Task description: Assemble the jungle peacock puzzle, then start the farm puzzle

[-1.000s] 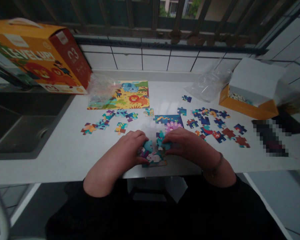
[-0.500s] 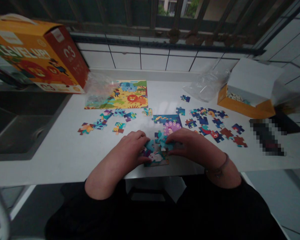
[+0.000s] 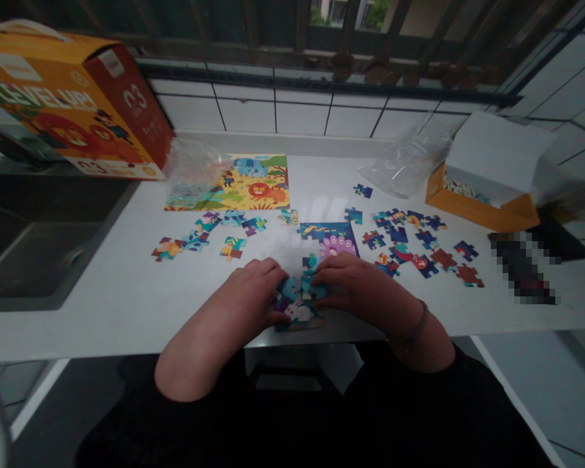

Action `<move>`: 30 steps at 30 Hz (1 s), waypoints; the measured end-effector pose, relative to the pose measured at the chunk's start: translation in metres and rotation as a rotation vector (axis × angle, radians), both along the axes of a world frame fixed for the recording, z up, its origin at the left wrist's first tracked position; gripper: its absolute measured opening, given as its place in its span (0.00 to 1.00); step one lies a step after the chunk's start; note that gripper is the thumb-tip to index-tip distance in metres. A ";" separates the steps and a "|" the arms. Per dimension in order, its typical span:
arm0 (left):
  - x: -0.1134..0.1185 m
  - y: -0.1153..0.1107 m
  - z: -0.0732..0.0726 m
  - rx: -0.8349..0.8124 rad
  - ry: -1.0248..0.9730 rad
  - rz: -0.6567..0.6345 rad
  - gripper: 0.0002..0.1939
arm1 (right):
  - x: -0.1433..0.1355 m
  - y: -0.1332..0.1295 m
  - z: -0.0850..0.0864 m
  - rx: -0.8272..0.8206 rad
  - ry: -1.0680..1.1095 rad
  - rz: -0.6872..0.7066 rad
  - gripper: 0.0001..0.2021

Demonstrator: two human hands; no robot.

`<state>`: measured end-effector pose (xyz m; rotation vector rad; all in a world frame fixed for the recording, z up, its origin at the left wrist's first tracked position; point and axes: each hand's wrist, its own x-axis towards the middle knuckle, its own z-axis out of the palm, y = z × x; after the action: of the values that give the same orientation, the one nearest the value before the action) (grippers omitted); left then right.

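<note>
Rabbit puzzle section (image 3: 298, 313) lies between my left hand (image 3: 253, 292) and right hand (image 3: 346, 279). Left thumb and fingers parted at its edge; right grip unclear.

Near the front edge of the counter (image 3: 127, 325), the left hand (image 3: 256, 290) and right hand (image 3: 344, 283) touch opposite sides of a puzzle (image 3: 299, 312), with loose pieces (image 3: 427, 239) toward both ends, a picture sheet (image 3: 258, 175) by the back edge and an open box (image 3: 487, 207) toward the back right corner.

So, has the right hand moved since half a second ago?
Yes: the right hand has shifted a little to the left, judged against the sink.
</note>
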<state>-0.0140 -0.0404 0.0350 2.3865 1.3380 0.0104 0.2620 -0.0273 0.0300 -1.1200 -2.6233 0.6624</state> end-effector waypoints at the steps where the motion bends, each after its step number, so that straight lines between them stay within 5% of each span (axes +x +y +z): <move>1: 0.001 -0.001 0.001 -0.006 -0.003 -0.001 0.27 | 0.000 0.000 0.000 -0.001 -0.002 0.000 0.15; 20: 0.003 -0.005 -0.002 0.004 -0.018 -0.023 0.28 | 0.012 0.005 -0.011 -0.068 0.065 0.016 0.17; 30: 0.003 -0.004 0.002 0.003 0.010 -0.027 0.27 | 0.025 0.003 -0.010 -0.049 0.033 -0.125 0.21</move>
<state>-0.0111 -0.0449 0.0369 2.4101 1.3104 -0.0078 0.2871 -0.0246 0.0202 -1.2647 -2.4981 0.7156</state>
